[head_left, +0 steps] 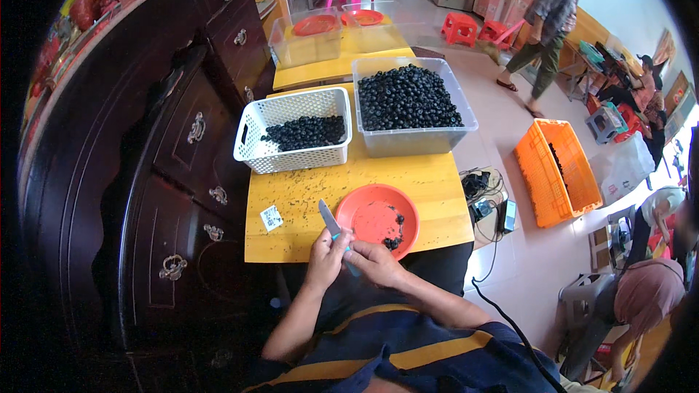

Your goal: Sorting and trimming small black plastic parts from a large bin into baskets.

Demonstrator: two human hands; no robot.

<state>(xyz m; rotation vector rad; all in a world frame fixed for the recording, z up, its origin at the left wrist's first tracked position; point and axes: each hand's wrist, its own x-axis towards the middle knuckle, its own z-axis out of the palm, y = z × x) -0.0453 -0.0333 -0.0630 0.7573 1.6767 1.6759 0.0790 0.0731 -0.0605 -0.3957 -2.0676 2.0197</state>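
Fingers of the left hand (325,256) and right hand (377,262) clamp a knife (331,220), blade toward eleven o'clock and best angled clear of skin, with dark pieces (392,243) in a plate (360,211) at their one o'clock.

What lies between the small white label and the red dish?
In the head view, dark specks are scattered over the yellow table there, and the hand-held knife shows its blade just left of the red dish.
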